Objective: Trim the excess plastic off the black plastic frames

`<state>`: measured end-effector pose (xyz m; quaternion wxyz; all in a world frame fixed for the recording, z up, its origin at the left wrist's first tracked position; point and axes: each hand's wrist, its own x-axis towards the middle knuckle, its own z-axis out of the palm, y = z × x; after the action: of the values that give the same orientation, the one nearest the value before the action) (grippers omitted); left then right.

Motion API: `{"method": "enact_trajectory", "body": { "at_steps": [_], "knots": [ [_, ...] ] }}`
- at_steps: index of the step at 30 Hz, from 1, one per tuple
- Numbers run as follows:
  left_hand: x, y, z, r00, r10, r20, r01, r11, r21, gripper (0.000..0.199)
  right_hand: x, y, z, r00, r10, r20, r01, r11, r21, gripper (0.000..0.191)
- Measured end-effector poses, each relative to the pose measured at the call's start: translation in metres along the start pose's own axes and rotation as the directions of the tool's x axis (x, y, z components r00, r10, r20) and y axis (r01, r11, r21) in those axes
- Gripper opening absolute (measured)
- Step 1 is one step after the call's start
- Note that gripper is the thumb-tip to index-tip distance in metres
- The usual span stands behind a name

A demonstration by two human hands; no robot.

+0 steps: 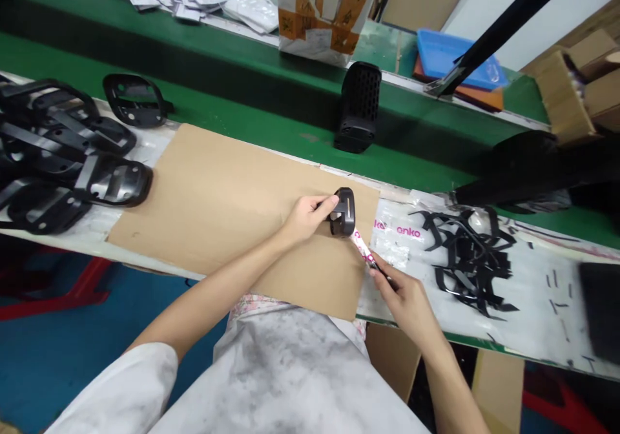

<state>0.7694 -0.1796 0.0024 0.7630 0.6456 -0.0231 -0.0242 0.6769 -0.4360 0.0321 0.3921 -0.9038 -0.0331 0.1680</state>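
Note:
My left hand (310, 217) is closed around one side of a small black plastic frame (345, 213), thumb on top, holding it up over a brown cardboard sheet (232, 188). My right hand (400, 292) grips a slim tool (363, 248), shaped like a craft knife, with a white-and-pink printed wrap and a dark rear part. Its far tip meets or lies just beneath the lower edge of the frame; whether they touch I cannot tell, and no blade shows.
Black plastic frames (53, 150) are heaped at the left, with one (135, 100) behind. Black strips and scraps (469, 253) lie at the right. A black perforated part (358, 106) leans on the green ledge. Behind stand a taped box (322, 14) and blue tray (455, 56).

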Motion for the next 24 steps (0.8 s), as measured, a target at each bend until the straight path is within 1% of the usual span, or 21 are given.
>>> {"method": "enact_trajectory", "body": {
  "at_steps": [1, 3, 5, 7, 10, 12, 14, 17, 20, 22, 24],
  "knots": [
    [0.002, 0.001, -0.002, 0.999, -0.034, -0.019, 0.033, 0.998, -0.055, 0.058, 0.001, 0.000, -0.004, 0.999, -0.009, -0.033, 0.010, 1.000, 0.015, 0.052],
    [0.006, 0.006, -0.008, 0.993, -0.114, -0.030, 0.105, 0.970, -0.221, 0.062, 0.000, 0.004, -0.007, 0.993, -0.019, -0.114, 0.024, 0.999, 0.047, 0.051],
    [0.007, 0.019, -0.015, 0.988, -0.153, -0.008, 0.136, 0.901, -0.413, 0.066, -0.002, 0.012, -0.005, 0.986, -0.017, -0.168, 0.025, 0.998, 0.050, 0.051],
    [0.003, 0.040, -0.021, 0.992, -0.121, 0.027, 0.116, 0.831, -0.544, 0.068, -0.005, 0.021, -0.001, 0.987, -0.006, -0.163, 0.008, 1.000, 0.015, 0.051],
    [-0.010, 0.077, -0.024, 0.999, -0.008, 0.042, 0.032, 0.777, -0.628, 0.069, -0.007, 0.029, 0.003, 0.994, 0.022, -0.110, -0.029, 0.998, -0.056, 0.051],
    [-0.019, 0.097, -0.022, 0.997, 0.055, 0.045, -0.014, 0.768, -0.641, 0.071, -0.009, 0.028, 0.003, 0.994, 0.051, -0.097, -0.060, 0.994, -0.093, 0.052],
    [-0.026, 0.107, -0.019, 0.998, 0.055, 0.023, -0.029, 0.796, -0.605, 0.071, -0.010, 0.026, 0.002, 0.993, 0.082, -0.087, -0.090, 0.991, -0.094, 0.054],
    [-0.032, 0.108, -0.016, 0.995, -0.045, -0.093, -0.006, 0.874, -0.485, 0.069, -0.013, 0.025, 0.000, 0.991, 0.120, -0.053, -0.121, 0.993, -0.008, 0.057],
    [-0.031, 0.104, -0.013, 0.971, -0.126, -0.203, 0.042, 0.926, -0.376, 0.069, -0.013, 0.030, 0.000, 0.989, 0.138, -0.048, -0.135, 0.988, 0.075, 0.061],
    [-0.029, 0.105, -0.009, 0.964, -0.137, -0.228, 0.050, 0.936, -0.349, 0.069, -0.013, 0.034, 0.002, 0.988, 0.146, -0.056, -0.139, 0.985, 0.106, 0.062],
    [-0.027, 0.109, -0.004, 0.966, -0.132, -0.220, 0.047, 0.934, -0.353, 0.065, -0.011, 0.039, 0.004, 0.986, 0.158, -0.061, -0.148, 0.979, 0.138, 0.061]
  ]
}}
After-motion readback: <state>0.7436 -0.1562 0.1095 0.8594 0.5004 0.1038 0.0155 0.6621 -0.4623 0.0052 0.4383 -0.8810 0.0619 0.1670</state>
